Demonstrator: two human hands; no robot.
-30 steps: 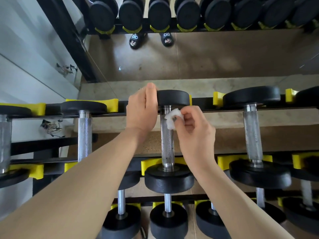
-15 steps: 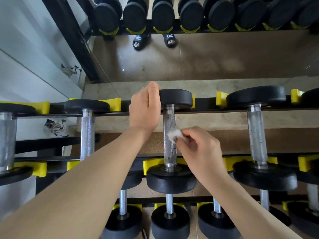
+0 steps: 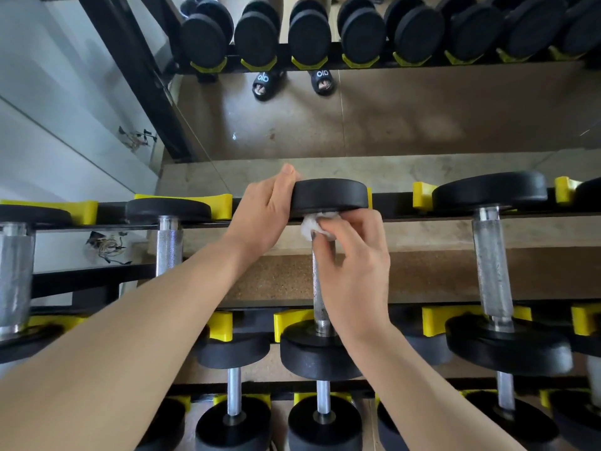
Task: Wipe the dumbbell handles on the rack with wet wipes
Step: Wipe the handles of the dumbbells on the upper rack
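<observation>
Your right hand [image 3: 353, 255] has its grip clenched on a crumpled white wet wipe [image 3: 313, 224], fingers curled and pinching it against the top end of the knurled steel handle [image 3: 320, 288], just under the far weight plate [image 3: 330, 196]. Your left hand [image 3: 265, 213] lies against the left edge of that plate, fingers fairly straight along its rim, thumb underneath. The dumbbell rests across the rack [image 3: 390, 203], in yellow cradles [image 3: 289, 320], between its neighbouring dumbbells [image 3: 491, 265].
</observation>
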